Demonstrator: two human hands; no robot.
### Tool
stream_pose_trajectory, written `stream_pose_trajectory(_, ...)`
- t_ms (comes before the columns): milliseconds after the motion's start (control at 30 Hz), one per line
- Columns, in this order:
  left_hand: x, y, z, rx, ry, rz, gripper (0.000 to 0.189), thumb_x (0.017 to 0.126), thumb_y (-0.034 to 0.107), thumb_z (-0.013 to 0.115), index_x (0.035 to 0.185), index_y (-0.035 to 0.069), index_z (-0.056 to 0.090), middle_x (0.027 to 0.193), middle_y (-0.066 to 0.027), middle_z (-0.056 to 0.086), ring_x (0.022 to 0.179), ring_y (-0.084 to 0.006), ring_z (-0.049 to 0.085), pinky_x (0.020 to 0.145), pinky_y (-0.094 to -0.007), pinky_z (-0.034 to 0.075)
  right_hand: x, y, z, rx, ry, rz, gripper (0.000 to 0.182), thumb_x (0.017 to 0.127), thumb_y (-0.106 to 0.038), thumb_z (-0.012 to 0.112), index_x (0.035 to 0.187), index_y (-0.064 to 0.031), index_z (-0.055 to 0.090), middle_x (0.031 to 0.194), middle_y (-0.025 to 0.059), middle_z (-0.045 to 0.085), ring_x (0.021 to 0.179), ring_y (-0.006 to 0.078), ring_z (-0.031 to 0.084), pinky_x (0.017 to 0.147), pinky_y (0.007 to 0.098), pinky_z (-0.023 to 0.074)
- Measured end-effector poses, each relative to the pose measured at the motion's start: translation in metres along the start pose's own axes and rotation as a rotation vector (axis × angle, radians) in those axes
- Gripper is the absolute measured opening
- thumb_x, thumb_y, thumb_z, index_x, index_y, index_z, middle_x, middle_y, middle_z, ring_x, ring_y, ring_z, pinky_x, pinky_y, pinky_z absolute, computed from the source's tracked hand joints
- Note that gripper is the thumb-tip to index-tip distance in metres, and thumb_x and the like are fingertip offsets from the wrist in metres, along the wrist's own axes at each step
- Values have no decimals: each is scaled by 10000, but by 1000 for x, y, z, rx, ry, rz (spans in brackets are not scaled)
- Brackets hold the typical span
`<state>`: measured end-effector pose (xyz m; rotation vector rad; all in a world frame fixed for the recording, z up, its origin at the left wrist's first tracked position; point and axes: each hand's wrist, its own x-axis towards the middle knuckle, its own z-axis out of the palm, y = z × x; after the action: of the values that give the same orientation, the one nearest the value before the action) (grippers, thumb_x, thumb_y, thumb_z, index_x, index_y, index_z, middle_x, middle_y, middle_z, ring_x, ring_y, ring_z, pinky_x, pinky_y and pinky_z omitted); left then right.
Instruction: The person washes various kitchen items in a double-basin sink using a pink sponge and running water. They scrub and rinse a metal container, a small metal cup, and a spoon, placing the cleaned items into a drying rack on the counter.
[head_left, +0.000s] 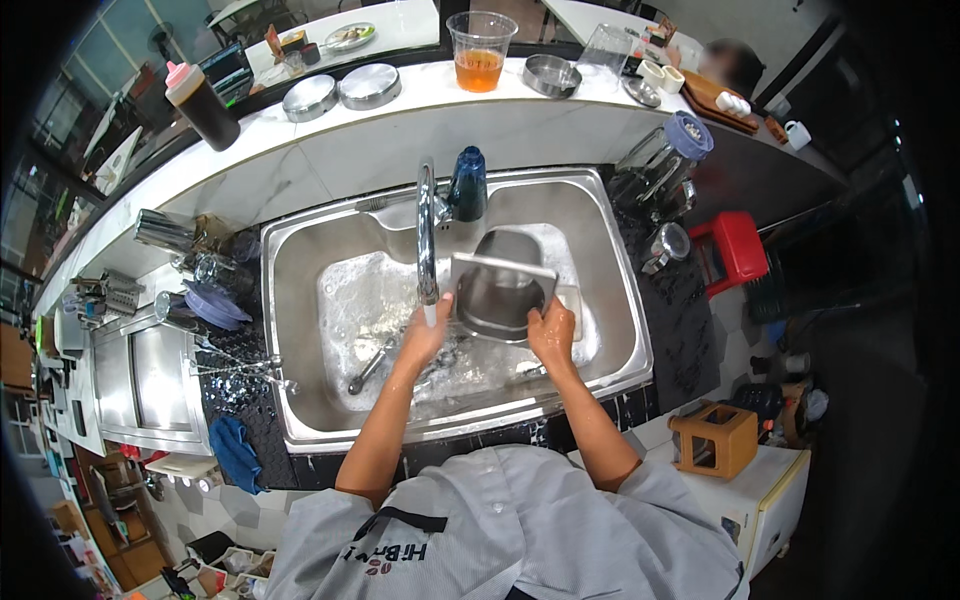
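In the soapy stainless-steel sink (300, 390), a grey metal pan (499, 292) with a pale straight rim is held tilted above the suds. My right hand (553, 334) grips its right side. My left hand (426, 337), blurred, is under the chrome faucet (426, 225), close to the pan's left edge; whether it touches the pan is unclear. Water runs from the spout onto that hand. Below it, a dark-handled utensil (367, 373) lies partly in the foam. Behind the pan's right side, a pale flat piece (571, 304) shows in part.
Glass jars (217, 274) and long spoons (236, 365) stand left of the sink near a blue cloth (236, 450). A blender jar (652, 165) sits at the right. The ledge carries a sauce bottle (202, 109) and plastic cup (480, 64). Beyond it is a person (731, 64).
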<state>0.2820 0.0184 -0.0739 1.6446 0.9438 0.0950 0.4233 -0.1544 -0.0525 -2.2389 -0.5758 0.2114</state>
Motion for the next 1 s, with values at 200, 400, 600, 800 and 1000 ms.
stream_pose_trajectory(200, -50, -30, -60, 276, 281, 67, 326, 940, 288, 499, 813, -5, 563, 747, -216, 618, 730, -429, 580, 674, -487, 425, -26, -5, 68, 13, -388, 62, 250, 785, -165, 595, 742, 81, 606, 644, 241, 620, 626, 362, 649, 635, 452, 505)
stream_pose_trajectory(400, -76, -73, -83, 212, 494, 230, 255, 852, 202, 643, 784, -25, 548, 643, -104, 532, 632, -207, 498, 632, -367, 420, -36, -34, 82, 197, -835, 214, 402, 824, -248, 640, 614, 88, 572, 493, 148, 554, 430, 234, 603, 445, 373, 486)
stream_pose_trajectory(600, -68, -89, -88, -35, 378, -161, 142, 776, 132, 648, 737, 15, 577, 576, -24, 479, 535, -132, 455, 496, -341, 360, -21, -58, 95, -148, -454, -318, 372, 867, -330, 613, 858, 41, 639, 777, 216, 654, 730, 372, 649, 694, 452, 507)
stream_pose_trajectory(800, -47, -77, -61, -227, 130, -178, 92, 803, 117, 647, 756, 53, 600, 610, 36, 489, 542, -74, 435, 498, -285, 336, 5, -99, 113, 521, -1145, -27, 294, 932, -299, 537, 1036, -45, 644, 911, 184, 661, 886, 331, 631, 819, 399, 486)
stream_pose_trajectory(1000, -31, -90, -28, -412, 173, 80, 112, 802, 25, 661, 908, -5, 642, 754, -16, 604, 696, -104, 529, 630, -266, 422, 14, -104, 89, 315, -1120, -80, 336, 946, -346, 535, 1067, -67, 676, 1001, 132, 680, 925, 260, 631, 867, 365, 476)
